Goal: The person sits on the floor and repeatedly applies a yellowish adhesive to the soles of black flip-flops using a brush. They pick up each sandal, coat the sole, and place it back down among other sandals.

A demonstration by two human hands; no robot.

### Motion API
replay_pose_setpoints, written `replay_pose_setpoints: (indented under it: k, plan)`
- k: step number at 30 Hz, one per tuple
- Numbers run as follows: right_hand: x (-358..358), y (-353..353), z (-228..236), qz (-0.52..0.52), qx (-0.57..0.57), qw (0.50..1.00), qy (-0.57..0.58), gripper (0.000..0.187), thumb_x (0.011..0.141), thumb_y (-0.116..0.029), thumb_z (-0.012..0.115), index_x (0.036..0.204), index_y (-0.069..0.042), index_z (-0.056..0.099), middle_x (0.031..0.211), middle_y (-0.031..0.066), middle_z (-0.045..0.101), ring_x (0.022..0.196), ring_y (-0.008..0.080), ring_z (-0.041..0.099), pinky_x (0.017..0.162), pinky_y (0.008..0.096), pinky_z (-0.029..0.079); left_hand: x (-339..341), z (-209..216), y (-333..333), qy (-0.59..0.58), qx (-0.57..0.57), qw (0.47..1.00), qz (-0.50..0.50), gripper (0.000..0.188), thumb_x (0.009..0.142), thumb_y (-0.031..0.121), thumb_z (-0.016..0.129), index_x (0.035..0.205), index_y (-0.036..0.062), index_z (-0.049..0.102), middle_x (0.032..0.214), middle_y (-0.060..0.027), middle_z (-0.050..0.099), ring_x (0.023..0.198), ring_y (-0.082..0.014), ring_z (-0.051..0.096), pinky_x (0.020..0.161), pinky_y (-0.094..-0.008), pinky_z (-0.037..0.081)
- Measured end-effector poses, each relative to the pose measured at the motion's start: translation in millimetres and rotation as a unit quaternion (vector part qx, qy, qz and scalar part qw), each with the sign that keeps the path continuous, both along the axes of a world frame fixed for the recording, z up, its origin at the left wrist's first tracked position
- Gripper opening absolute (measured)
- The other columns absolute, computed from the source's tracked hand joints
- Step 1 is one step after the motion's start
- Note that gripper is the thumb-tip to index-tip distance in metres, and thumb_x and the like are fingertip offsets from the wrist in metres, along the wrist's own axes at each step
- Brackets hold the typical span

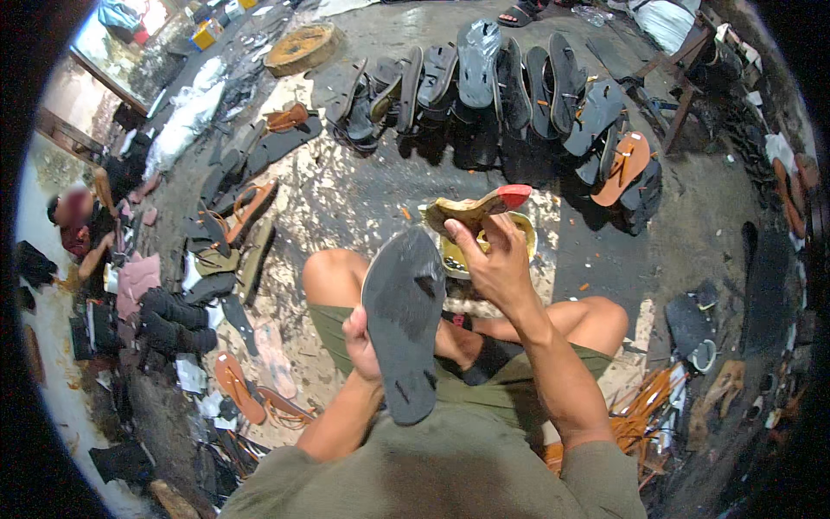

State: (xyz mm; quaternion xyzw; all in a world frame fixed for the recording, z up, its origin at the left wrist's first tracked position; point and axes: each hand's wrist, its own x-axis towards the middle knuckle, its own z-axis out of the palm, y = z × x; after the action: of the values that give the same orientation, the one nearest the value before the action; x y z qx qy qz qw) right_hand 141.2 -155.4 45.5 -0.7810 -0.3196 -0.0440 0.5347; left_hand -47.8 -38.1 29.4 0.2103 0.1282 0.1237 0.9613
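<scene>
My left hand [360,344] is closed on the edge of a dark grey sandal sole [403,329], which it holds up in front of my lap. Wet-looking streaks and slots show on the sole's surface. To the right, my right hand [500,264] pinches a curved, stained yellow-brown pad with a red end [474,208]. That pad is apart from the sole, above a yellow bowl [529,235] whose inside is partly hidden by my hand. My crossed legs lie under both hands.
A row of dark sandals [480,65] curves across the far side, with a brown sandal [624,167] at its right end. More sandals [251,212] lie to the left. Brown straps [648,415] are heaped at lower right. A round wooden block [303,49] and another person [82,221] are farther off.
</scene>
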Motion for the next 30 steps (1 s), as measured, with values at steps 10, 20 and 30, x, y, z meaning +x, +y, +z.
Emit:
replay_pose_setpoints:
  k: [10,20,30]
  plan:
    - [-40.8,-20.3,12.2,0.003,0.149,0.92,0.363,0.031,0.099,-0.019,0.071,0.117,0.006,0.067,0.106,0.0054,0.072,0.095,0.0132,0.064,0.085,0.0291,0.052,-0.9,-52.4,38.5,-0.053,-0.049,0.994,-0.085,0.087,0.096,0.076,0.045,0.143,0.0029,0.049,0.12,-0.0119,0.067,0.109,-0.022,0.067,0.1,-0.0359,0.056]
    - [-65.9,10.3,8.6,0.097,0.09,0.991,0.007,0.03,0.086,-0.006,0.08,0.115,-0.005,0.071,0.104,0.0125,0.073,0.097,0.0285,0.069,0.085,0.0405,0.052,82.4,14.4,42.6,-0.035,-0.012,0.999,-0.011,0.075,0.1,0.072,0.042,0.132,0.0054,0.058,0.11,-0.0155,0.069,0.09,-0.0305,0.073,0.079,-0.0472,0.063]
    - [-10.6,34.5,18.1,0.241,0.002,0.964,-0.109,0.03,0.081,-0.008,0.074,0.111,-0.011,0.073,0.102,0.0117,0.068,0.095,0.0346,0.062,0.083,0.0447,0.048,85.8,-6.1,48.2,-0.102,-0.201,0.971,-0.083,0.069,0.105,0.062,0.042,0.141,0.0045,0.056,0.133,-0.0158,0.065,0.114,-0.0308,0.067,0.103,-0.0461,0.054]
